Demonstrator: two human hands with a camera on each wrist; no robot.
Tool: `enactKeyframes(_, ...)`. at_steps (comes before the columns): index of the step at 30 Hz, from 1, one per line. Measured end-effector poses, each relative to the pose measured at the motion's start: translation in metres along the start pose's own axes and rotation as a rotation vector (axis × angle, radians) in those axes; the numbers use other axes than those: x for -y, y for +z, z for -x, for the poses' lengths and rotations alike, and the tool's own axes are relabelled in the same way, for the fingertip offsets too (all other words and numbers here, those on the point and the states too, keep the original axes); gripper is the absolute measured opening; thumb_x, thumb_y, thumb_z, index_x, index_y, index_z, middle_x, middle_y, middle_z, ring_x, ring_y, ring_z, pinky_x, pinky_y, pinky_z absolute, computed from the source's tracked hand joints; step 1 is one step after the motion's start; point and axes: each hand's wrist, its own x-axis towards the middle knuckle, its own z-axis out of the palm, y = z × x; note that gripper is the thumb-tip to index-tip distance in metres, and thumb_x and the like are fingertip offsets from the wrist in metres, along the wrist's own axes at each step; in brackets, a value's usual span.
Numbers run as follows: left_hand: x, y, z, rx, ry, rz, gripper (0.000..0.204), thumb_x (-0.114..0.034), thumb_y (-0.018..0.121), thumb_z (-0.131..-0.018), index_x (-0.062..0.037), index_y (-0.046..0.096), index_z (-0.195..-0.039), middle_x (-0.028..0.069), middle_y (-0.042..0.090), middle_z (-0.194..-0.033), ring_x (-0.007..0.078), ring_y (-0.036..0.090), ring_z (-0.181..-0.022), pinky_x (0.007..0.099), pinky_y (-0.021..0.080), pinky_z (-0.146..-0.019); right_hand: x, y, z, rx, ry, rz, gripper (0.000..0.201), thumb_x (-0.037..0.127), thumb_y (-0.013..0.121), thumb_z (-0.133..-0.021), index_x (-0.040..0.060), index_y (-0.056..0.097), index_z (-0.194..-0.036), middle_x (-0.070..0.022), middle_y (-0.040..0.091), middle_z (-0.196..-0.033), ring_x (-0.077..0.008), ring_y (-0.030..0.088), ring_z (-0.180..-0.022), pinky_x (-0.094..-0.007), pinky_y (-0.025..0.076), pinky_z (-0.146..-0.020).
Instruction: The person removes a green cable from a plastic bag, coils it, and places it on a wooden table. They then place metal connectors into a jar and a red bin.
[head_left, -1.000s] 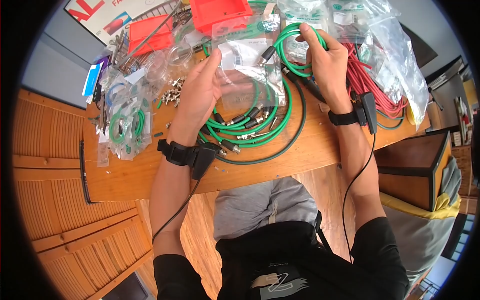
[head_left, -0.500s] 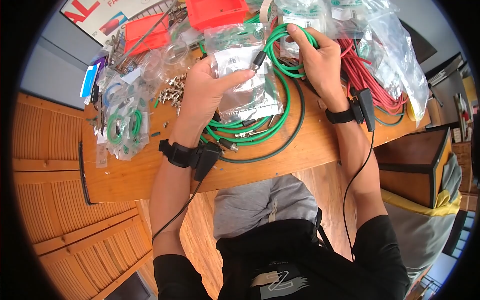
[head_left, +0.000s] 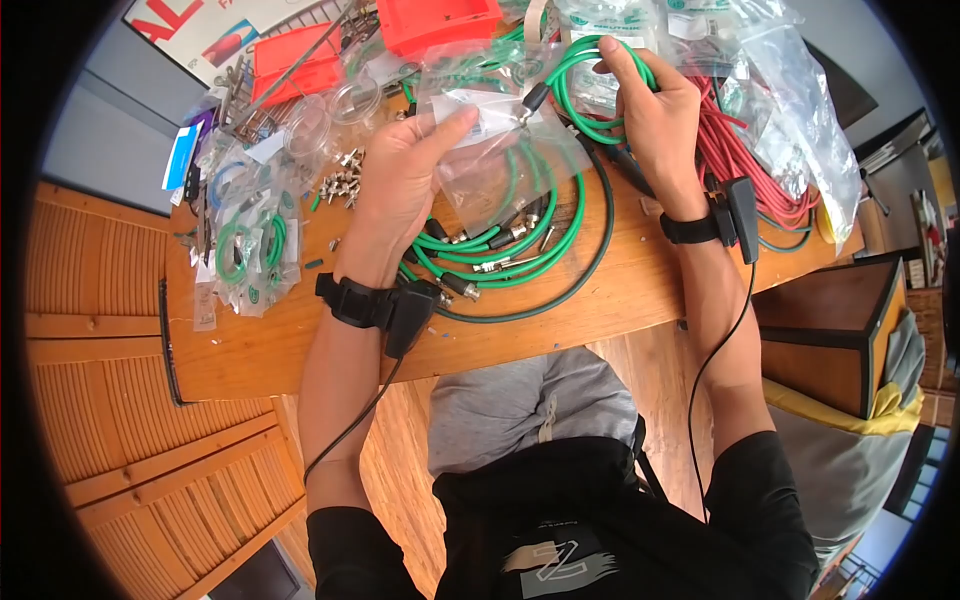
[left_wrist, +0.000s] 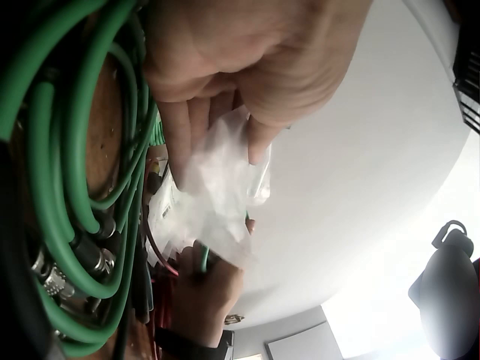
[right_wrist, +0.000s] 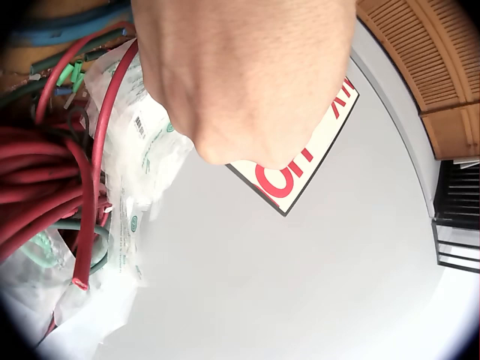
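In the head view the left hand (head_left: 400, 185) pinches a clear plastic bag (head_left: 490, 180) with a white label, thumb on its front. The right hand (head_left: 655, 120) grips a small coil of green cable (head_left: 568, 90) at its top. From that coil a black-sleeved connector (head_left: 534, 100) points down-left at the bag; whether it touches the bag I cannot tell. The left wrist view shows the left hand (left_wrist: 247, 60) with the crumpled bag (left_wrist: 217, 180) between thumb and fingers. In the right wrist view the back of the right hand (right_wrist: 247, 75) hides the coil.
Larger green cables (head_left: 570, 235) with connectors lie on the wooden table (head_left: 270, 350) below the bag. Red cables (head_left: 740, 165) and clear bags (head_left: 800, 120) are at the right. Metal pieces (head_left: 342, 182), bagged cables (head_left: 250, 250) and red bins (head_left: 298, 65) stand or lie left and behind.
Since half a second ago, the right hand and coil have moved right and slightly up, and the connector has shifted away from the left thumb. The bag's lower part has swung and looks more transparent.
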Motion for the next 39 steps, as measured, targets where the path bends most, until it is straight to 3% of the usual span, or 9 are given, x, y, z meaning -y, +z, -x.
enactKeyframes(6, -0.002, 0.005, 0.001, -0.046, 0.027, 0.046, 0.034, -0.017, 0.057, -0.104, 0.0057, 0.056, -0.129, 0.0187, 0.066, -0.123, 0.0341, 0.067, -0.115, 0.0461, 0.061, -0.093, 0.005, -0.001, 0.002, 0.092, 0.044, 0.031, 0.038, 0.038, 0.075, -0.092, 0.0004, 0.077, -0.092, 0.0035, 0.061, -0.063, -0.0032, 0.050, -0.062, -0.0232, 0.042, -0.054)
enactKeyframes(9, -0.002, 0.005, 0.001, -0.070, 0.049, -0.001, 0.034, -0.020, 0.057, -0.104, 0.0043, 0.057, -0.129, 0.0184, 0.066, -0.123, 0.0337, 0.067, -0.114, 0.0456, 0.062, -0.090, 0.019, -0.004, 0.007, 0.180, 0.205, -0.001, 0.036, 0.037, 0.075, -0.093, 0.0020, 0.077, -0.088, 0.0040, 0.058, -0.061, -0.0024, 0.051, -0.060, -0.0222, 0.042, -0.052)
enactKeyframes(15, 0.000, 0.009, 0.001, -0.066, 0.027, -0.147, 0.034, -0.022, 0.057, -0.105, 0.0030, 0.058, -0.128, 0.0161, 0.068, -0.120, 0.0283, 0.071, -0.104, 0.0407, 0.063, -0.084, 0.017, 0.001, 0.010, 0.282, 0.124, -0.070, 0.036, 0.037, 0.075, -0.093, 0.0021, 0.076, -0.086, 0.0026, 0.061, -0.066, -0.0028, 0.054, -0.058, -0.0221, 0.042, -0.049)
enactKeyframes(18, 0.004, 0.008, 0.000, -0.058, 0.033, -0.152, 0.034, -0.021, 0.057, -0.105, 0.0028, 0.058, -0.128, 0.0155, 0.069, -0.119, 0.0250, 0.071, -0.101, 0.0383, 0.062, -0.083, 0.024, 0.000, 0.011, 0.390, 0.187, -0.129, 0.038, 0.038, 0.073, -0.094, 0.0009, 0.075, -0.085, 0.0023, 0.063, -0.069, -0.0032, 0.055, -0.060, -0.0216, 0.042, -0.051)
enactKeyframes(22, 0.003, 0.014, 0.002, -0.054, 0.038, -0.019, 0.029, -0.019, 0.062, -0.102, 0.0016, 0.062, -0.122, 0.0060, 0.070, -0.112, 0.0131, 0.069, -0.096, 0.0275, 0.057, -0.084, 0.017, 0.002, 0.011, 0.424, 0.222, -0.092, 0.045, 0.043, 0.070, -0.096, 0.0002, 0.074, -0.083, 0.0018, 0.062, -0.066, -0.0036, 0.052, -0.058, -0.0222, 0.040, -0.050)
enactKeyframes(28, 0.003, 0.014, 0.007, 0.023, -0.046, -0.063, 0.028, -0.016, 0.061, -0.102, 0.0006, 0.062, -0.125, 0.0052, 0.070, -0.112, 0.0131, 0.069, -0.096, 0.0281, 0.058, -0.081, 0.011, 0.003, 0.010, 0.474, 0.281, -0.094, 0.053, 0.049, 0.062, -0.099, 0.0009, 0.073, -0.081, 0.0026, 0.055, -0.060, -0.0037, 0.046, -0.053, -0.0230, 0.033, -0.047)
enactKeyframes(31, 0.002, 0.019, 0.007, 0.078, 0.003, -0.075, 0.029, -0.019, 0.062, -0.102, -0.0001, 0.062, -0.124, 0.0053, 0.070, -0.110, 0.0123, 0.069, -0.092, 0.0276, 0.059, -0.076, 0.011, 0.003, 0.011, 0.454, 0.284, -0.064, 0.055, 0.049, 0.059, -0.101, 0.0013, 0.072, -0.077, 0.0031, 0.051, -0.056, -0.0039, 0.042, -0.051, -0.0238, 0.030, -0.046)
enactKeyframes(34, -0.005, 0.019, 0.006, -0.018, -0.094, 0.101, 0.029, -0.022, 0.061, -0.103, -0.0008, 0.063, -0.123, 0.0049, 0.070, -0.109, 0.0100, 0.068, -0.087, 0.0261, 0.057, -0.071, -0.001, 0.004, 0.010, 0.462, 0.222, -0.003, 0.058, 0.049, 0.057, -0.102, 0.0020, 0.072, -0.072, 0.0033, 0.047, -0.052, -0.0044, 0.040, -0.050, -0.0253, 0.029, -0.045)
enactKeyframes(39, 0.006, 0.014, 0.004, -0.070, -0.079, -0.137, 0.030, -0.025, 0.060, -0.104, -0.0009, 0.065, -0.122, 0.0022, 0.070, -0.105, 0.0073, 0.066, -0.084, 0.0234, 0.054, -0.069, -0.001, 0.007, 0.013, 0.515, 0.202, 0.071, 0.061, 0.048, 0.056, -0.102, 0.0025, 0.069, -0.064, 0.0031, 0.043, -0.049, -0.0055, 0.039, -0.048, -0.0268, 0.029, -0.045)
